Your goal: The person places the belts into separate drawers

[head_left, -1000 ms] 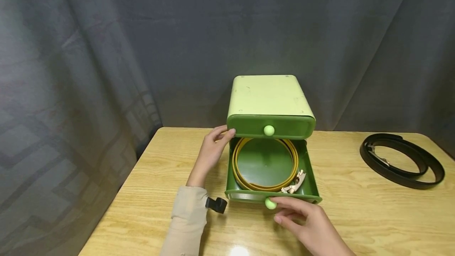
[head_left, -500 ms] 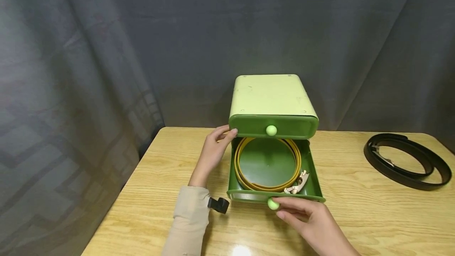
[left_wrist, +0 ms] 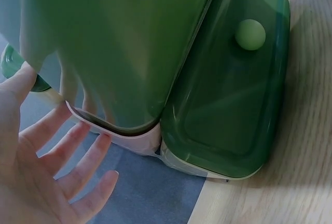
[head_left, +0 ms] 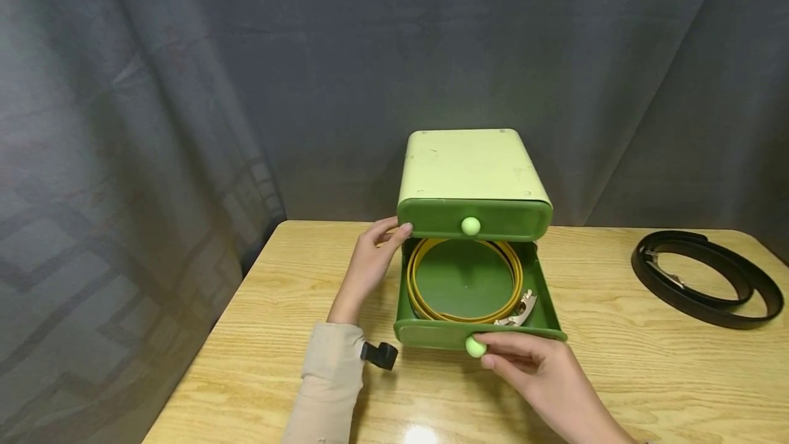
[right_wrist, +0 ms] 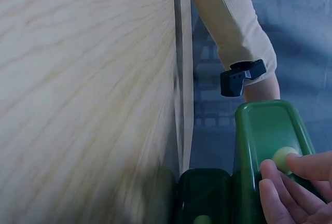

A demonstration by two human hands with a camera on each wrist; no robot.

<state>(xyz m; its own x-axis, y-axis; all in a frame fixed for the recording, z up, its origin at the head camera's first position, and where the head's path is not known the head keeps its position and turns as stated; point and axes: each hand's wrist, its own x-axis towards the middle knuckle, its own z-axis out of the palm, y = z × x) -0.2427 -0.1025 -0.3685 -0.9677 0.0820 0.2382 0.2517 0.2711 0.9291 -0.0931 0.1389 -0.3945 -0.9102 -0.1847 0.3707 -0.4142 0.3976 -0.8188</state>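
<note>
A pale green box (head_left: 471,163) has three green drawers; the middle drawer (head_left: 431,336) is pulled out. Inside it lies a coiled yellow belt (head_left: 411,279) with a metal buckle (head_left: 524,307), partly behind the drawer's front lip. My right hand (head_left: 551,379) pinches the round knob (right_wrist: 284,157) of that drawer between thumb and fingers. At the box's left side, my left hand (head_left: 370,259) touches the corner of the top drawer front (head_left: 431,218) with its thumb; its fingers (left_wrist: 85,169) are extended and spread along the side.
A black belt (head_left: 736,321) with a metal buckle lies coiled at the right of the wooden table (head_left: 265,362). Below the pulled drawer, the bottom drawer (left_wrist: 228,94) is closed. Grey curtain (head_left: 333,74) hangs behind. A black device (head_left: 380,355) sits on the left wrist.
The middle drawer's front lip has risen slightly with the right hand, covering more of the yellow belt's buckle and showing more of the front face. The left hand keeps its place on the box.
</note>
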